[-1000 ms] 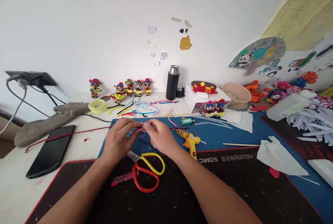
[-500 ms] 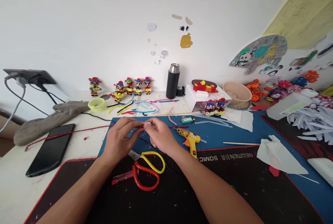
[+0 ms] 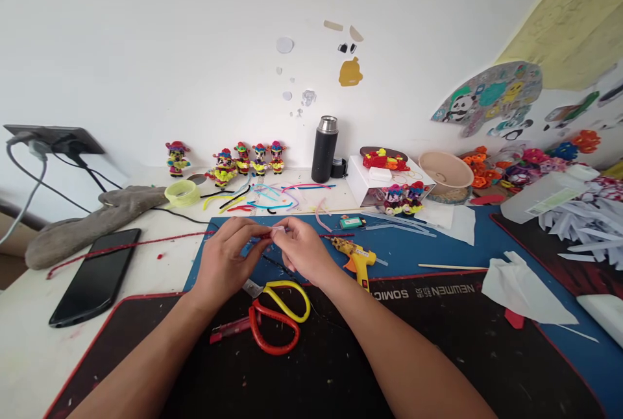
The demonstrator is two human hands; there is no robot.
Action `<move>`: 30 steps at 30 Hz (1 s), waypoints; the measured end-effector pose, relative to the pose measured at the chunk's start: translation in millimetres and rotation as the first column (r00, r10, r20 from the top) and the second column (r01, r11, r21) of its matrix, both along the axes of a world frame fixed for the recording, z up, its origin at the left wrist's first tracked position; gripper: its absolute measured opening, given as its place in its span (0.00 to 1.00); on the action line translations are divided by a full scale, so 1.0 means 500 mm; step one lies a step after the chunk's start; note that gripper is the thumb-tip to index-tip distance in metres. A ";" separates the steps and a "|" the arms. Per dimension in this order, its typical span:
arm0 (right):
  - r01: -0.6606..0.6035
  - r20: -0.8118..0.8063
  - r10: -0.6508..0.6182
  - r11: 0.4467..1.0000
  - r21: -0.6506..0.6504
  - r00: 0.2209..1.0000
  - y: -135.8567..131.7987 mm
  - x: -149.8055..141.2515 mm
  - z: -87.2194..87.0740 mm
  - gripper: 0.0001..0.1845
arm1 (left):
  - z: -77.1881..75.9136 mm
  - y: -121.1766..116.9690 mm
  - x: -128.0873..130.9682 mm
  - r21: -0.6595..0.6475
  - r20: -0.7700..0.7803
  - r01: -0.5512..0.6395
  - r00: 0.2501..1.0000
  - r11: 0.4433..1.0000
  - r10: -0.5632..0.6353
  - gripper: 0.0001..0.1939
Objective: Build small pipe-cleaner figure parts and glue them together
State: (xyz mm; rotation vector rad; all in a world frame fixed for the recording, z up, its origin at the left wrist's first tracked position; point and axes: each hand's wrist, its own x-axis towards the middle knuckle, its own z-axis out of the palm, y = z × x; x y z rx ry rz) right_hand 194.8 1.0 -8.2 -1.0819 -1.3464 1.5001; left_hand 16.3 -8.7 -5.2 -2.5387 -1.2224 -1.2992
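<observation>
A long dark-red pipe cleaner runs from over the phone at the left into my fingers, and its short end shows to the right of them. My left hand is closed, pinching it between thumb and fingers. Close against it, my right hand pinches the same pipe cleaner; the exact spot under the fingertips is hidden. Just below the hands lie scissors with one yellow and one red handle. A red utility knife is partly under them. Beside my right hand rests a yellow glue gun.
Behind the hands lie several coloured pipe cleaners and small figures. A black thermos stands by a white box. At the left are a black phone and yellow tape; white tissue lies at the right.
The view has shifted very slightly. Both hands stay together on the pipe cleaner, with only a small shift of the right thumb and fingers.
</observation>
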 end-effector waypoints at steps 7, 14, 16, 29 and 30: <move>0.019 0.006 -0.019 1.000 -0.019 1.000 -0.001 -0.001 0.002 0.05 | 0.001 0.000 0.003 -0.069 0.028 0.002 1.000 0.998 0.000 0.05; 0.020 0.007 -0.020 0.999 -0.025 1.000 -0.001 -0.001 0.007 0.03 | -0.006 -0.003 0.003 -0.116 0.086 -0.039 0.995 0.992 0.049 0.10; 0.025 0.026 -0.024 0.999 -0.026 0.999 -0.001 -0.001 0.009 0.03 | -0.009 -0.001 0.003 -0.192 0.141 -0.069 0.985 0.979 0.097 0.15; 0.003 0.005 -0.003 1.000 0.001 1.000 -0.007 0.001 0.015 0.05 | 0.031 0.018 -0.007 -0.678 0.623 0.482 0.778 0.555 0.086 0.22; 0.003 0.011 -0.003 1.000 0.006 1.000 -0.008 0.001 0.014 0.05 | 0.031 0.018 -0.008 -0.676 0.631 0.494 0.771 0.547 0.084 0.21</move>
